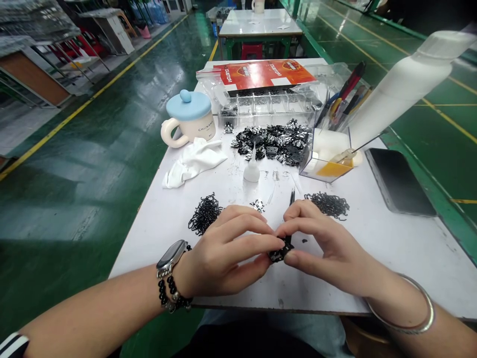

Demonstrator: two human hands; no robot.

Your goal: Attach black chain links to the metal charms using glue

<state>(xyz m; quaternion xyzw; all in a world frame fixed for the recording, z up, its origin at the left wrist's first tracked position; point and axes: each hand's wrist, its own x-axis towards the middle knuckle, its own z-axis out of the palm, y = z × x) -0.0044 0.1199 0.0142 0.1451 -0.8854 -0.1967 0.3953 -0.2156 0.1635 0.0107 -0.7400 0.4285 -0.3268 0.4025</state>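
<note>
Near the front edge of the white table, my left hand and my right hand meet, both with fingers closed on a small black part. Fingers cover much of it, so its exact kind is unclear. Black tweezers stick up beside my right index finger, tips pointing away; my curled right fingers appear to hold them. Left of my left hand lies a heap of small black bent pieces. A similar heap sits beyond my right hand. Tiny silvery pieces lie just past my left fingers.
A white dropper bottle stands mid-table before a pile of black-and-metal parts. Around them are a lidded mug, a white cloth, a clear divided box, a tool holder, a tall white bottle and a phone.
</note>
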